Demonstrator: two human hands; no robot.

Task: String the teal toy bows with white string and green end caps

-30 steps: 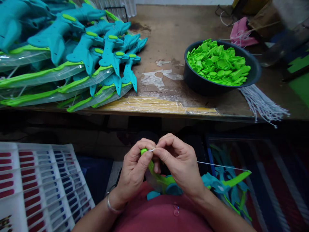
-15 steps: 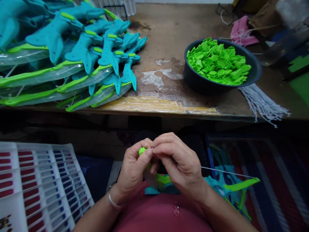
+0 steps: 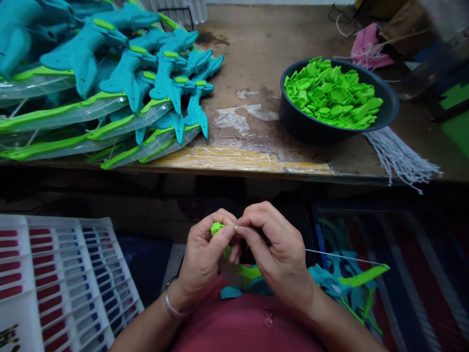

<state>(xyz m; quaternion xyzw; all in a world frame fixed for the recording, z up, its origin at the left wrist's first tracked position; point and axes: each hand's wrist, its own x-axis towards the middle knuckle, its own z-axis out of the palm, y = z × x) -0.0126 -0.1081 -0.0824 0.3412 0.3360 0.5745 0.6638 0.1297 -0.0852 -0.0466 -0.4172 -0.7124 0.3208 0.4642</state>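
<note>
Close to my body, my left hand [image 3: 208,249] is closed around one green end [image 3: 217,228] of a toy bow. My right hand [image 3: 276,249] pinches the knotted end of a white string [image 3: 236,226] right beside my left thumb. That string runs behind my right hand to the bow's other green tip [image 3: 381,270], out to the right. Part of the bow's teal middle [image 3: 231,292] shows below my hands, against the red shirt. My hands and forearm hide the rest of the bow.
Several finished-looking teal and green toy bows [image 3: 124,73] are piled at the table's left. On its right stands a dark bowl [image 3: 390,107] of small green pieces [image 3: 330,93], beside a bundle of white strings [image 3: 403,156]. A white crate [image 3: 76,283] is at lower left; more teal parts [image 3: 348,259] lie at lower right.
My right fingertips have drawn slightly away from my left thumb, so the string's knotted end now shows between them. The bow's far tip has shifted slightly left and up.
</note>
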